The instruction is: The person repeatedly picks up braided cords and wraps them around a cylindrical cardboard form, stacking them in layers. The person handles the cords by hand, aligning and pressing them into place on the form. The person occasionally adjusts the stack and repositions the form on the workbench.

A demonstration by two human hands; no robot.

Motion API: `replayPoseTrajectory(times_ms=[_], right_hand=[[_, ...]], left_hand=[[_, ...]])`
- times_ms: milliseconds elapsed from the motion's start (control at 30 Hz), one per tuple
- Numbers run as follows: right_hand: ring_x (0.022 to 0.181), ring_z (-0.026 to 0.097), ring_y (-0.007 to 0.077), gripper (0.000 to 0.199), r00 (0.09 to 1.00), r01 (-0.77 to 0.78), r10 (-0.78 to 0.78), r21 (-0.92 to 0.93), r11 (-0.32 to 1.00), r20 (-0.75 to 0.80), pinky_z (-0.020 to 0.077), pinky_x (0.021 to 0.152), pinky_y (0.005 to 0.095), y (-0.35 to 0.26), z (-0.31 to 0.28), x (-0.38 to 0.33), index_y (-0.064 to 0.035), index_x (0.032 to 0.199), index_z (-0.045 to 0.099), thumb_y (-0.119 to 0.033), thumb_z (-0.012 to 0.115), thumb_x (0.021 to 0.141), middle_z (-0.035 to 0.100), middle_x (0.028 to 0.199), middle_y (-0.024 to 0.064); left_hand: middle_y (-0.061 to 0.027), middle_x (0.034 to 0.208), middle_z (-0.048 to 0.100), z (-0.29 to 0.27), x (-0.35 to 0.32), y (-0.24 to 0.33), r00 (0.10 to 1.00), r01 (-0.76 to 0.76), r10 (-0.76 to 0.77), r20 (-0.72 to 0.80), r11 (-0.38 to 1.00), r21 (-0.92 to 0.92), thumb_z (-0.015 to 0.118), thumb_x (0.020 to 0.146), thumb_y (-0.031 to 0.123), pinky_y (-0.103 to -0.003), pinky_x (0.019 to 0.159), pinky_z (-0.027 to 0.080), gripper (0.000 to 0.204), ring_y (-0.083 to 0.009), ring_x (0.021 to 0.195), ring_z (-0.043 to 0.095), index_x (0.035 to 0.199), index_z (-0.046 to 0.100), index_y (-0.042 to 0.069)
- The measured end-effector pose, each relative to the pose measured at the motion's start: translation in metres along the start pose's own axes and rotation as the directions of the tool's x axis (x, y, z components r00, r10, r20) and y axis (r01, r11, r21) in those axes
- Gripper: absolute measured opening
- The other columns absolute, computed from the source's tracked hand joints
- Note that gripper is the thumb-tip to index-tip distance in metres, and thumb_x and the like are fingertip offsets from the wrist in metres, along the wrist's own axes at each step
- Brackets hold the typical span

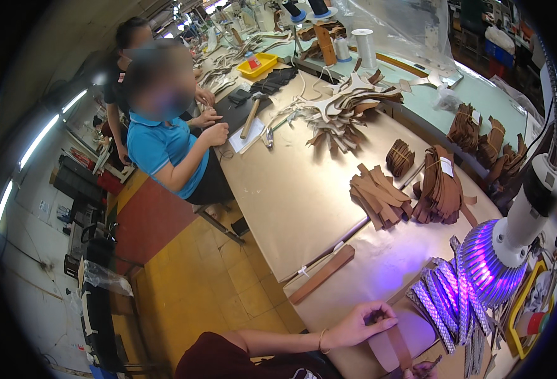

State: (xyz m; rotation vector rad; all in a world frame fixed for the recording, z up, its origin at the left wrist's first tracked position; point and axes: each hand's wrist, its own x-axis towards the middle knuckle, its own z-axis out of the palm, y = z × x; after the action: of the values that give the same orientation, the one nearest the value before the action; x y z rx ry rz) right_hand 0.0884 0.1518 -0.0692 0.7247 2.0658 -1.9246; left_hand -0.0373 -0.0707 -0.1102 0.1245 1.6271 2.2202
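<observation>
Near edge of a long counter [291, 189] covered in tan sheet material. The left hand [360, 323] rests with fingers curled together onto the upper end of a brown leather strap [392, 346], pinching it against the counter; the strap runs toward the near edge, where the right hand [425, 369] is only partly visible at the picture's lower border, so whether it is closed or spread cannot be told. Just right of the strap lies a fan of braided woven bands [439, 303], lit violet by a lamp [499, 252] with a white neck. Left of the hand, a flat wooden bar [322, 273] lies diagonally. Farther off sit stacks of brown leather pieces [411, 189], and beyond them a pile of pale cut shapes [341, 107]. At the far left, a seated person in a blue shirt [158, 148] works at the counter beside a mallet [251, 117].
</observation>
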Motion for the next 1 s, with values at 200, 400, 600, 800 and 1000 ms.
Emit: replayPoseTrajectory(times_ms=[200, 400, 600, 800, 1000], right_hand=[[0.077, 0.055, 0.0071, 0.019, 0.999, -0.028, 0.027, 0.011, 1.000, 0.025, 0.0441, 0.070, 0.0214, 0.003, -0.003, 0.001, -0.0039, 0.107, 0.062, -0.008, 0.069, 0.090, 0.062, 0.085, -0.0006], [0.076, 0.057, 0.0073, 0.019, 0.998, -0.063, 0.064, -0.078, 0.995, 0.001, 0.0470, 0.069, 0.0231, 0.012, -0.008, 0.003, -0.0024, 0.107, 0.063, -0.010, 0.069, 0.090, 0.064, 0.086, 0.0004], [0.075, 0.059, 0.0081, 0.019, 0.995, -0.095, 0.096, -0.042, 0.995, 0.030, 0.0481, 0.069, 0.0236, 0.007, -0.007, -0.003, -0.0016, 0.104, 0.063, -0.014, 0.069, 0.092, 0.066, 0.088, 0.0030], [0.074, 0.057, 0.0095, 0.022, 0.997, -0.075, 0.078, -0.210, 0.975, 0.005, 0.0457, 0.066, 0.0240, 0.005, -0.010, -0.004, -0.0011, 0.106, 0.063, -0.019, 0.067, 0.094, 0.066, 0.088, 0.0037], [0.071, 0.050, 0.0067, 0.021, 0.983, -0.002, 0.029, 0.144, 0.990, -0.183, 0.0401, 0.063, 0.0236, 0.006, -0.002, -0.020, -0.0023, 0.093, 0.061, -0.017, 0.073, 0.085, 0.059, 0.080, -0.0024]], left_hand=[[0.0067, 0.082, 0.055, 0.002, 0.000, 0.001, 0.999, -0.035, 0.035, -0.014, 0.999, -0.006, 0.066, 0.095, 0.022, -0.019, 0.067, 0.041, 0.018, -0.0016, 0.075, 0.047, 0.098, 0.063, 0.004], [0.0068, 0.083, 0.055, 0.002, -0.002, -0.001, 1.000, -0.014, 0.013, -0.011, 0.999, -0.032, 0.067, 0.095, 0.022, -0.019, 0.068, 0.041, 0.018, -0.0015, 0.076, 0.047, 0.098, 0.063, 0.004], [0.0053, 0.087, 0.056, -0.001, -0.002, -0.005, 1.000, 0.029, -0.028, 0.011, 0.999, -0.027, 0.066, 0.095, 0.019, -0.020, 0.073, 0.042, 0.016, -0.0030, 0.081, 0.049, 0.100, 0.063, 0.004], [0.0021, 0.095, 0.059, -0.006, -0.001, 0.008, 0.995, 0.096, -0.098, 0.034, 0.993, 0.069, 0.065, 0.094, 0.013, -0.023, 0.082, 0.046, 0.012, -0.0058, 0.090, 0.053, 0.102, 0.062, 0.004], [0.0015, 0.091, 0.061, -0.008, 0.000, 0.019, 0.997, 0.077, -0.079, 0.013, 0.989, 0.123, 0.067, 0.092, 0.012, -0.024, 0.079, 0.047, 0.011, -0.0065, 0.088, 0.055, 0.099, 0.062, 0.004]])
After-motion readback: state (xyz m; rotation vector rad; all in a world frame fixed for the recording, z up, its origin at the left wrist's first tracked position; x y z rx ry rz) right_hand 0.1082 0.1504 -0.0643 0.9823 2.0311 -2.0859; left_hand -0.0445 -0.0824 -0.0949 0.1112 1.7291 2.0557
